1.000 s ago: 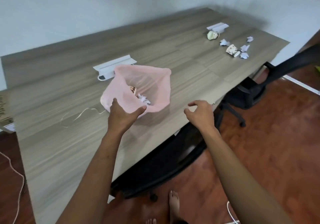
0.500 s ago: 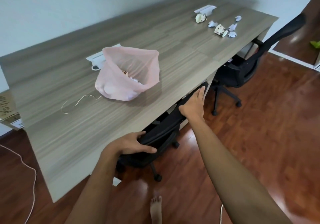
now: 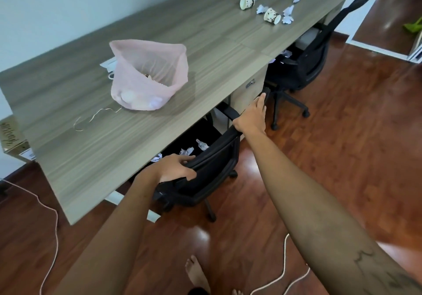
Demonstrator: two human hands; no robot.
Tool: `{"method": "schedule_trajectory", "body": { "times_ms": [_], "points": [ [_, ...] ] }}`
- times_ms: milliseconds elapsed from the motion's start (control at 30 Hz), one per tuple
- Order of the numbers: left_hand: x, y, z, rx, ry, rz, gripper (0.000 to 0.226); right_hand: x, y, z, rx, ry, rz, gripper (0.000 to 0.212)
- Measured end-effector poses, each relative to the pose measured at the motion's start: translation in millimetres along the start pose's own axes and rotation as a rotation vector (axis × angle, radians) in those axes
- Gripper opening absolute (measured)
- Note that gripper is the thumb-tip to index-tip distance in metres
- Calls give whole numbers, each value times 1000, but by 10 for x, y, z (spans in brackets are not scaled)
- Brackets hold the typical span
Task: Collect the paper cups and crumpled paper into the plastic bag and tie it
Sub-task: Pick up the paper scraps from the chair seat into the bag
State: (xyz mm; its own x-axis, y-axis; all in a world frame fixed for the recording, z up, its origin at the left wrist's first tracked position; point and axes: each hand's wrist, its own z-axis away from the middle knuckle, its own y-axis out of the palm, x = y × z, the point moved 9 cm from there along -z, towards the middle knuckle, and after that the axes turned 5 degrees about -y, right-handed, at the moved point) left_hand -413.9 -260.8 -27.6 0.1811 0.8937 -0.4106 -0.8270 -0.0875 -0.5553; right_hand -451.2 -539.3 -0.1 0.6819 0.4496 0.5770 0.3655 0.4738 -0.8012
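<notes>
The pink plastic bag (image 3: pixel 148 75) stands open on the wooden table (image 3: pixel 205 39), with a cup and crumpled paper inside. Two paper cups (image 3: pixel 247 3) (image 3: pixel 271 16) lie on their sides at the table's far right among several crumpled papers (image 3: pixel 288 11). More crumpled paper (image 3: pixel 202 145) lies on the seat of a black office chair (image 3: pixel 217 164) under the table edge. My left hand (image 3: pixel 174 168) grips the top of that chair's backrest. My right hand (image 3: pixel 251 116) holds the backrest's upper edge further right.
A second black chair (image 3: pixel 306 66) stands at the table's right end with paper on its seat. A thin string (image 3: pixel 96 116) lies on the table by the bag. White cables (image 3: pixel 283 269) run across the wooden floor near my bare foot (image 3: pixel 197 274).
My left hand let go of the bag and dropped to the chair's backrest. My right hand also took hold of the backrest. The chair has come out from under the table, showing paper on its seat.
</notes>
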Motion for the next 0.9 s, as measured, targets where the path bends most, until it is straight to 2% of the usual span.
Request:
{"method": "schedule_trajectory", "body": {
  "times_ms": [167, 300, 500, 900],
  "points": [
    [-233, 478, 193, 89, 40, -37, 89, -428, -246, 233, -31, 34, 24, 109],
    [-453, 918, 349, 234, 115, -22, 92, -740, -463, 466, -86, 62, 99, 107],
    [-601, 1651, 435, 423, 160, 4, 118, -1209, -776, 870, -148, 163, 238, 95],
    [-1093, 2668, 1090, 439, 290, -159, 119, -2181, -1335, 1580, -193, 230, 335, 90]
  ]
}}
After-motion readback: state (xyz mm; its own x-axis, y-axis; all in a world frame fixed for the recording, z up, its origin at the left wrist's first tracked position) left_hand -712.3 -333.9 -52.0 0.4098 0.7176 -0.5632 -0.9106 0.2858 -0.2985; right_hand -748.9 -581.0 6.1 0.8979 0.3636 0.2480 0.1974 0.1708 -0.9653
